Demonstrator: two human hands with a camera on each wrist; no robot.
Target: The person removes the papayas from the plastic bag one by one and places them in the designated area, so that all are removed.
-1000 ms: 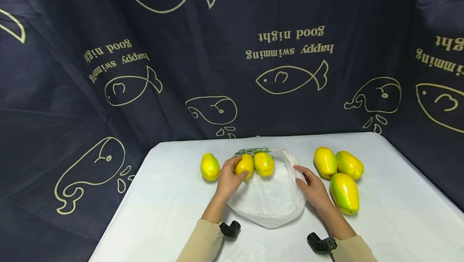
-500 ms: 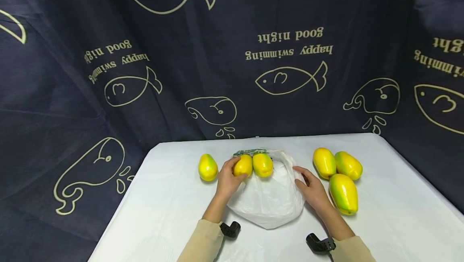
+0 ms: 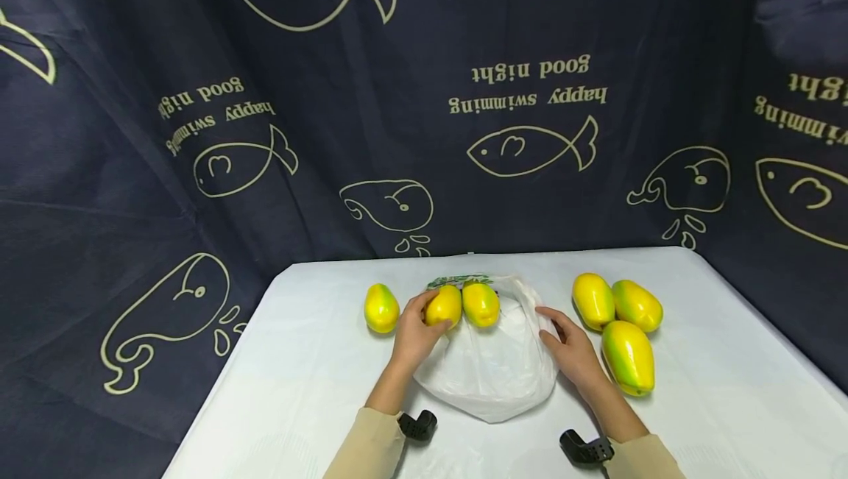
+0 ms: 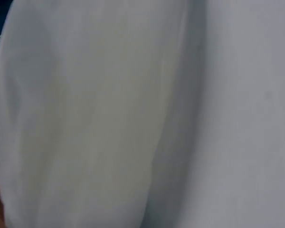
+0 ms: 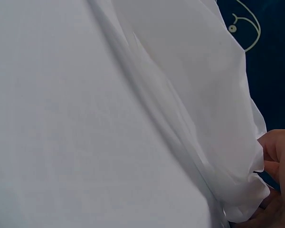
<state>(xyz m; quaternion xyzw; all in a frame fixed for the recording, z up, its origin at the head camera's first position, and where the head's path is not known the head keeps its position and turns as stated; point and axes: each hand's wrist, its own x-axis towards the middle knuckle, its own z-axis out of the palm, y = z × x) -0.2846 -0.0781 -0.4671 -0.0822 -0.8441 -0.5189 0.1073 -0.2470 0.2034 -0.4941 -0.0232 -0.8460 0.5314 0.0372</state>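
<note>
In the head view a white plastic bag (image 3: 490, 380) lies with its mouth spread. My left hand (image 3: 415, 333) grips a yellow-green papaya (image 3: 445, 305) at the bag's left side, thumb on its front. A second papaya (image 3: 481, 304) sits right beside it in the mouth. At the right rim, my right hand (image 3: 573, 346) pinches the bag's edge. The right wrist view shows the bag's thin wall (image 5: 213, 80) gathered at the right fingers (image 5: 278, 142). In the left wrist view the bag's side (image 4: 95, 114) covers most of the frame and hides the papaya.
One papaya (image 3: 381, 308) lies left of the bag. Three more papayas (image 3: 628, 357) are grouped to its right. Everything rests on a table with a white cloth (image 3: 285, 361). A dark curtain (image 3: 397, 133) with fish prints hangs behind the table's far edge.
Both hands keep their hold on the papaya and the bag. The whole head view has shifted slightly; little else differs.
</note>
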